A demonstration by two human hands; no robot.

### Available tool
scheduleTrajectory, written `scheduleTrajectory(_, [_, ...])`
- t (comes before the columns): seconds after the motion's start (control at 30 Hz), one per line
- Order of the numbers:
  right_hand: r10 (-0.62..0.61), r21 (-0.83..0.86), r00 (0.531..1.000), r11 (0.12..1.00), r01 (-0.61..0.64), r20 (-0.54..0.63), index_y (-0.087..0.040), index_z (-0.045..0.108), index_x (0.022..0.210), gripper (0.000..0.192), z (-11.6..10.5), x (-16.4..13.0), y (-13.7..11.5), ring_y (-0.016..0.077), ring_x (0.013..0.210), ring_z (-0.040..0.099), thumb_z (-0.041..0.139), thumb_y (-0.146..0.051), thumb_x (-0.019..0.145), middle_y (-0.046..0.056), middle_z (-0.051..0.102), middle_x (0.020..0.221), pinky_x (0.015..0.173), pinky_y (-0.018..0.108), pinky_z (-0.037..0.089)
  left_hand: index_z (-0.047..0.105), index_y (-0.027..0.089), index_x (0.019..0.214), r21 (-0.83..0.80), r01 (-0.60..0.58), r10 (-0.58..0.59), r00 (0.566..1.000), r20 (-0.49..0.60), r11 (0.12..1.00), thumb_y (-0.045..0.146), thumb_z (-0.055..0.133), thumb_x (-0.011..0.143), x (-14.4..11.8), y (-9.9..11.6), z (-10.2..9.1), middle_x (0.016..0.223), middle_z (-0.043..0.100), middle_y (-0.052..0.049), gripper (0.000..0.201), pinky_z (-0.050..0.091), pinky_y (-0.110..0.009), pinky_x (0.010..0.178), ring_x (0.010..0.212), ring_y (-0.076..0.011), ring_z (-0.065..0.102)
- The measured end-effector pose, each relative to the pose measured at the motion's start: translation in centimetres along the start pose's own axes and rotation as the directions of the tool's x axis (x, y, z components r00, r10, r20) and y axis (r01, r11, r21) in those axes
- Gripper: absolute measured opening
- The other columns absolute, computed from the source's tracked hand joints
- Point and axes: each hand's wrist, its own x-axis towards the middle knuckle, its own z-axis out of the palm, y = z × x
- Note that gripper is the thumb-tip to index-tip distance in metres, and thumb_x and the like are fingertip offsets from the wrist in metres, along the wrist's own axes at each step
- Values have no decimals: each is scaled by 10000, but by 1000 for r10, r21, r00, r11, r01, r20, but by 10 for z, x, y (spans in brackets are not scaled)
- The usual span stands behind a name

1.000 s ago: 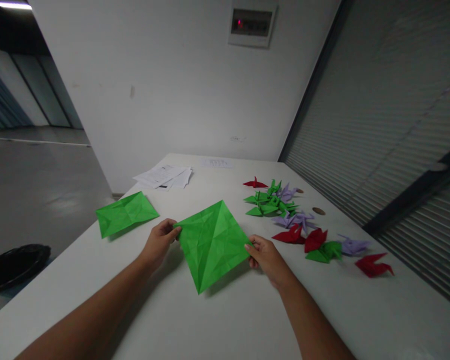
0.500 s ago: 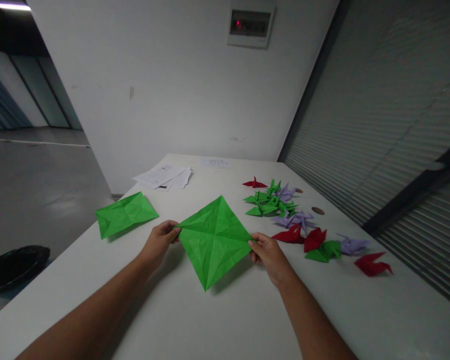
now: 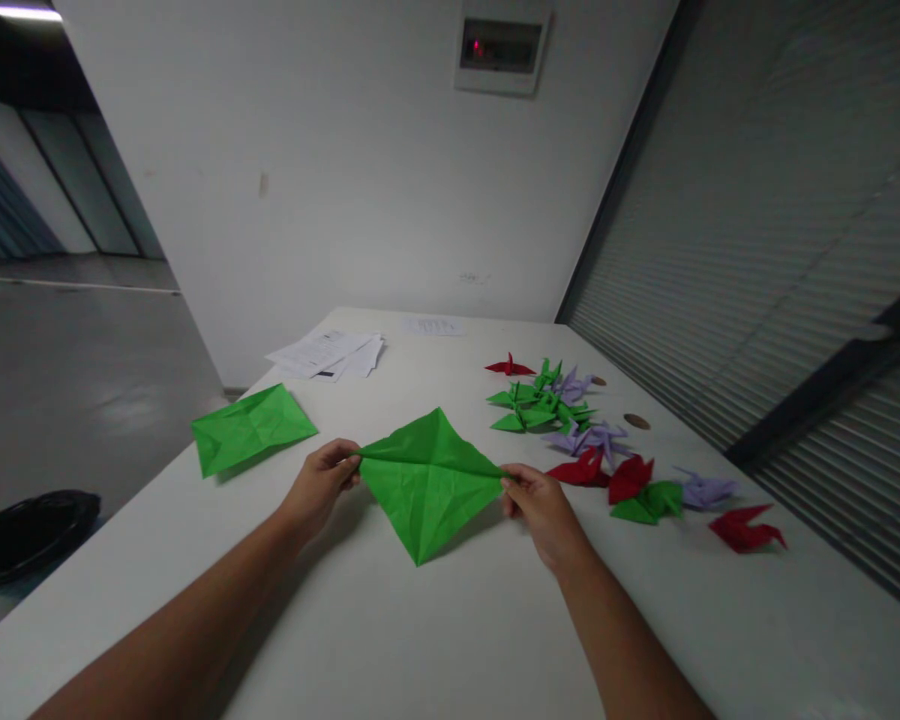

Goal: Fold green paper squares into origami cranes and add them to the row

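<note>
The creased green sheet (image 3: 427, 480) is held just above the white bench (image 3: 435, 640), standing on a diagonal, its near corner almost touching the surface. The left hand (image 3: 319, 485) pinches the sheet's left corner; the right hand (image 3: 540, 505) pinches its right corner. Right of the sheet lie folded paper cranes (image 3: 592, 440) in red, green and lilac. Left of it lies a second green sheet (image 3: 249, 427); beyond it, white papers (image 3: 328, 354).

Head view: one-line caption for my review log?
Left hand and right hand pinch opposite corners of a creased green paper square above the white table.
</note>
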Motion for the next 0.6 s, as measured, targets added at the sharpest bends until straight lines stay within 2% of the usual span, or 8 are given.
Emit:
scheduleTrajectory(0.13, [-42,23,997,999,44,-67,-177,761,901,273,0,0,-1,166,531,589,787,-367,707,-3,649,548,552,288,468,709,158,829,-33,-18,18,1000,11,999,303,847,710,-1,3,2,646,644,11,233,452,-219,555,575,-108,576])
scheduleTrajectory(0.27, [-75,151,992,984,90,-100,-194,777,904,283,1,-2,-2,221,710,702,834,-382,700,56,759,790,751,394,586,718,149,849,-30,-55,55,998,1,998,311,850,719,-2,3,1,621,676,-12,246,482,-237,552,565,-130,617])
scheduleTrajectory(0.37, [-119,209,984,967,145,-133,-210,796,883,223,2,-3,-3,227,773,710,828,-347,710,62,762,866,832,429,593,726,151,881,-49,-70,69,997,-16,996,322,846,733,-4,4,2,675,723,-41,256,549,-293,635,639,-173,683])
scheduleTrajectory(0.5, [-182,257,972,942,216,-150,-234,815,813,108,1,-7,-8,240,909,690,746,-259,735,70,748,991,822,386,585,744,160,880,-100,-81,77,996,-44,992,305,853,721,-9,10,5,768,754,-57,241,587,-355,763,736,-202,718])
scheduleTrajectory(0.6, [-260,275,953,915,294,-153,-238,810,780,104,-1,-9,-9,250,978,670,709,-266,782,79,741,998,803,358,571,768,160,861,-135,-139,136,990,-32,981,323,839,726,-12,15,7,828,746,-65,223,588,-356,775,772,-204,705])
